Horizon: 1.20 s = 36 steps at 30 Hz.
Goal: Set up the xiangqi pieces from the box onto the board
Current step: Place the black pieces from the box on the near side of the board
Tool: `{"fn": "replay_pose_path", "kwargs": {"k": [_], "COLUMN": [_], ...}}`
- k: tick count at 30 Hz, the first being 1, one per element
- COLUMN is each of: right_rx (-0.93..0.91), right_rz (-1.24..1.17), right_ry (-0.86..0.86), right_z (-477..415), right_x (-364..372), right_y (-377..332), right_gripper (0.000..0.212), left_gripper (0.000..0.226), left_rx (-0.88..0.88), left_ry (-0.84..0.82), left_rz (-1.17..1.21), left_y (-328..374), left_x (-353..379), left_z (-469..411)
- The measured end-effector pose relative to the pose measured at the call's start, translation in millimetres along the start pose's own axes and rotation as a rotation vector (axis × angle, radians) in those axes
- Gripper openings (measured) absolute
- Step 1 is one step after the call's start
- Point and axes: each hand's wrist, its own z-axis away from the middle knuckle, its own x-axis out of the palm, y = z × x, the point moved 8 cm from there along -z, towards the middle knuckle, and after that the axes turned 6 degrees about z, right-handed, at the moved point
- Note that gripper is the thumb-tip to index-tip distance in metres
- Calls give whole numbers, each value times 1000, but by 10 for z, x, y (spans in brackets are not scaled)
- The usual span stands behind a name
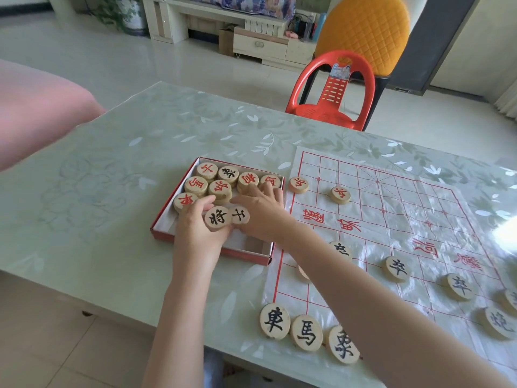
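A desk (126, 163) under a pale green, leaf-patterned plastic cover stands on a glossy tiled floor (84, 60). A red plastic chair (333, 93) is at its far edge, with a yellow quilted chair back (363, 32) behind that, and a low white cabinet (263, 46) sits against the far wall. The board (405, 208), a thin sheet with red lines, lies on the right half of the desk, slightly askew. Its files run from the near edge towards the far edge. The red box (165, 208) sits near the middle of the desk, hard against the board's left edge, open side up. Red-lettered pieces (207, 170) fill its far half, their lettering upside down to the wearer. Over the box, the left grip (195, 228) has thumb and fingers curled round a black-lettered piece (217, 218), held face up. A second black-lettered piece (240, 215) touches it, lying between the two hands. The right grip (260, 211) reaches across from the board side, fingers stretched onto the red pieces at the box's far right corner. Whether its thumb holds that second piece I cannot tell. Two red pieces (340, 195) lie at the board's far left. Black pawns (396, 268) lie in a row across the near half of the board. Three more black pieces (306, 332) sit side by side at the board's near left corner, their lettering upright to the wearer.
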Motion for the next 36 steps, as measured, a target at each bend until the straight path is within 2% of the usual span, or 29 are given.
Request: {"fn": "replay_pose_path", "kwargs": {"k": [4, 8, 12, 14, 18, 22, 27, 36], "right_rx": [-51, -64, -85, -86, -34, 114, 214, 439], "right_rz": [-5, 74, -53, -37, -92, -216, -362, -490], "right_ry": [-14, 8, -34, -42, 45, 150, 197, 218], "right_z": [15, 80, 107, 105, 116, 306, 895, 2319], "right_x": [37, 19, 62, 75, -13, -253, -420, -561], "right_y": [-45, -31, -32, -28, 16, 254, 715, 1626], "right_gripper": [49, 61, 49, 45, 45, 50, 46, 43], "left_gripper": [55, 53, 53, 53, 53, 54, 55, 53], "left_rx": [-11, -3, -2, -3, -6, -23, 7, 206], "left_ry": [-6, -10, -6, -12, -21, -44, -149, -467], "left_rz": [-11, -35, -41, -49, -57, -61, -56, -88], "left_y": [6, 22, 23, 21, 12, 1, 178, 943], "left_x": [7, 15, 0, 1, 3, 26, 249, 1177], "left_z": [2, 4, 8, 12, 6, 18, 180, 1087]}}
